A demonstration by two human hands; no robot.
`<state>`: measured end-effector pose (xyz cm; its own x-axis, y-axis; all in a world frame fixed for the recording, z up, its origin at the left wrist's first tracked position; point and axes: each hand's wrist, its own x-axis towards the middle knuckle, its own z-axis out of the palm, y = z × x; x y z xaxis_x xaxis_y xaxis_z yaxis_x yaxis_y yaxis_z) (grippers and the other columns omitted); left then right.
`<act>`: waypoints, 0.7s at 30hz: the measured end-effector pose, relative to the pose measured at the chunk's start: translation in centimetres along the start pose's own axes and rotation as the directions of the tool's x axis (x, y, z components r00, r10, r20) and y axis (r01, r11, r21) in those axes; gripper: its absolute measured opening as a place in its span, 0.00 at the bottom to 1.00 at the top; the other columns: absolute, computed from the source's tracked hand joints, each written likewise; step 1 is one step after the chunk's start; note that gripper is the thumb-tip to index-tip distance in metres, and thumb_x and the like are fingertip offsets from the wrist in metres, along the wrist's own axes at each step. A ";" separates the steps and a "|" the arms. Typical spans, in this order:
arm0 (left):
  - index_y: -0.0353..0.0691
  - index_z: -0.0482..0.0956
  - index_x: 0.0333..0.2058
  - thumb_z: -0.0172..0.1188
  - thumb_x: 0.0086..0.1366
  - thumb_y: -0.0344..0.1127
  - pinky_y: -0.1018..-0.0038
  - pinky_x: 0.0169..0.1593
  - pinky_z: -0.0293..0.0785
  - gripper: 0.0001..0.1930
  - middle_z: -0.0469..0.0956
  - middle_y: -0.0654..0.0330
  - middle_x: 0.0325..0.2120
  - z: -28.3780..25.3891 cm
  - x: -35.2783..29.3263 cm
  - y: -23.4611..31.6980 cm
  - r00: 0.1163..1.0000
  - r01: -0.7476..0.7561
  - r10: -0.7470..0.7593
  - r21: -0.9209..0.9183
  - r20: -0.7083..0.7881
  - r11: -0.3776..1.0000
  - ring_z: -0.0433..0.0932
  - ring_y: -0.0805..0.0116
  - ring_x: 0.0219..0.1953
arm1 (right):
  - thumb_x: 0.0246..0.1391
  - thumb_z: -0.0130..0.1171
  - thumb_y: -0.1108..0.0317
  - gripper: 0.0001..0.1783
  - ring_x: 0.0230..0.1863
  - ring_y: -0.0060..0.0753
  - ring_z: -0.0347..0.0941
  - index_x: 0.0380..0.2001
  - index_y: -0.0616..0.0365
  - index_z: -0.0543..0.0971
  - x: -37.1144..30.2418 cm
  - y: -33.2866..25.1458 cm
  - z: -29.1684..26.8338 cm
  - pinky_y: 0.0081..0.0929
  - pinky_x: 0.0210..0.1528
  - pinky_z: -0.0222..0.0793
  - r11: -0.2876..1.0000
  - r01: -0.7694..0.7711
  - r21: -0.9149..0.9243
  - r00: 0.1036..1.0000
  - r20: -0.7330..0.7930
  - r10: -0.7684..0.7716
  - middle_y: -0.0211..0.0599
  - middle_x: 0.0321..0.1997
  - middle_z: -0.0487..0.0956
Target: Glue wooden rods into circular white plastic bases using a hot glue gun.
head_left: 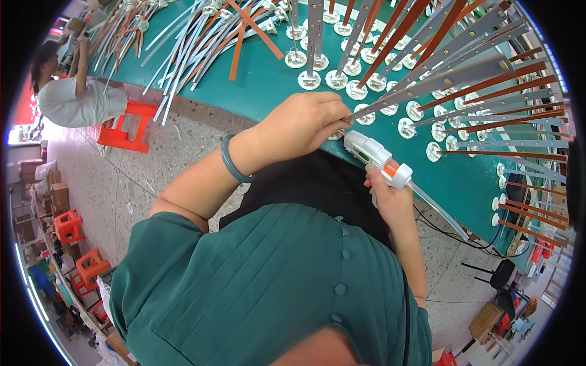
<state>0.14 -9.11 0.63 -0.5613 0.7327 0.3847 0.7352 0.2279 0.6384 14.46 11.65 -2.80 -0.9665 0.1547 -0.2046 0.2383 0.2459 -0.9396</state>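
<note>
We see the left hand with thumb and fingertips pinched together on the near end of a long, flat grey strip dotted with small square yellowish chips; the strip slants off to the upper right, above the other pieces. A white round base is partly hidden just below these fingertips; we can't tell if they touch it. A smooth grey-green bangle circles the left wrist.

The right hand has its fingers wrapped round a white plastic glue gun with an orange band. Its nozzle points at the left fingertips, just beside them; contact unclear. A translucent rod sticks out of the gun's rear.

Both hands are at the near edge of a green-topped surface. On it we log many white discs with small parts on top, in loose rows, carrying upright grey or orange-brown strips. Upper left: a heap of loose white, grey and orange-brown strips, lying flat, some with white discs at their far ends.

At far left, a person in a white top is by a red plastic stool. Speckled grey floor below.
</note>
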 end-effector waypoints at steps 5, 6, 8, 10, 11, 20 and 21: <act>0.34 0.77 0.36 0.58 0.62 0.25 0.63 0.37 0.74 0.04 0.76 0.54 0.30 -0.5 -0.1 -0.2 1.000 0.005 -0.002 -0.109 0.030 0.994 0.77 0.51 0.33 | 0.62 0.59 0.62 0.20 0.30 0.17 0.75 0.52 0.64 0.76 -0.2 -0.6 -1.1 0.17 0.30 0.68 0.991 -0.132 0.025 0.989 0.067 0.130 0.34 0.34 0.82; 0.34 0.76 0.37 0.57 0.61 0.23 0.65 0.39 0.74 0.05 0.75 0.54 0.30 -0.6 0.0 -0.4 0.999 -0.019 0.025 -0.145 0.034 0.989 0.77 0.52 0.33 | 0.62 0.58 0.63 0.21 0.31 0.17 0.75 0.54 0.64 0.75 -0.3 -0.2 -1.5 0.17 0.30 0.69 0.989 -0.119 0.093 0.990 0.082 0.111 0.35 0.36 0.83; 0.34 0.76 0.39 0.57 0.61 0.22 0.65 0.40 0.75 0.07 0.76 0.53 0.31 -0.9 0.0 -0.6 0.999 -0.006 0.013 -0.171 0.043 0.985 0.78 0.52 0.34 | 0.63 0.57 0.64 0.21 0.32 0.18 0.76 0.55 0.64 0.74 -0.5 0.1 -1.8 0.17 0.30 0.69 0.981 -0.107 0.160 0.991 0.095 0.093 0.37 0.38 0.83; 0.34 0.76 0.42 0.56 0.62 0.22 0.66 0.42 0.75 0.09 0.77 0.53 0.32 -1.0 0.0 -0.6 0.999 0.008 0.002 -0.198 0.052 0.980 0.78 0.52 0.35 | 0.63 0.56 0.65 0.21 0.33 0.18 0.76 0.56 0.65 0.73 -0.6 0.0 -1.9 0.17 0.31 0.70 0.983 -0.100 0.155 0.992 0.088 0.087 0.39 0.40 0.84; 0.34 0.77 0.42 0.56 0.61 0.22 0.66 0.42 0.76 0.10 0.78 0.53 0.32 -1.0 0.1 -0.5 0.998 0.041 -0.032 -0.176 0.056 0.984 0.79 0.53 0.36 | 0.63 0.56 0.65 0.21 0.33 0.18 0.76 0.56 0.65 0.73 -0.5 -0.1 -1.8 0.17 0.31 0.70 0.983 -0.100 0.154 0.992 0.087 0.087 0.39 0.40 0.84; 0.37 0.78 0.41 0.60 0.59 0.21 0.66 0.40 0.77 0.11 0.80 0.55 0.33 -0.7 -0.8 -0.9 1.000 -0.012 0.012 -0.102 -0.006 0.995 0.81 0.55 0.36 | 0.62 0.58 0.62 0.21 0.29 0.16 0.73 0.54 0.62 0.75 0.3 -0.5 -1.0 0.18 0.30 0.69 0.993 -0.108 0.056 0.989 0.105 0.102 0.33 0.35 0.84; 0.37 0.78 0.41 0.60 0.59 0.21 0.66 0.40 0.77 0.11 0.80 0.55 0.33 -0.7 -0.8 -0.9 1.000 -0.015 0.015 -0.104 -0.006 0.994 0.81 0.55 0.36 | 0.62 0.58 0.62 0.21 0.28 0.15 0.73 0.53 0.62 0.75 0.4 -0.6 -0.9 0.18 0.29 0.69 0.994 -0.102 0.050 0.989 0.111 0.096 0.32 0.34 0.83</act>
<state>-0.32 -10.36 0.21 -0.5526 0.7324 0.3978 0.7001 0.1489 0.6983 14.00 12.39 -2.09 -0.9439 0.0703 -0.3228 0.3302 0.1808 -0.9264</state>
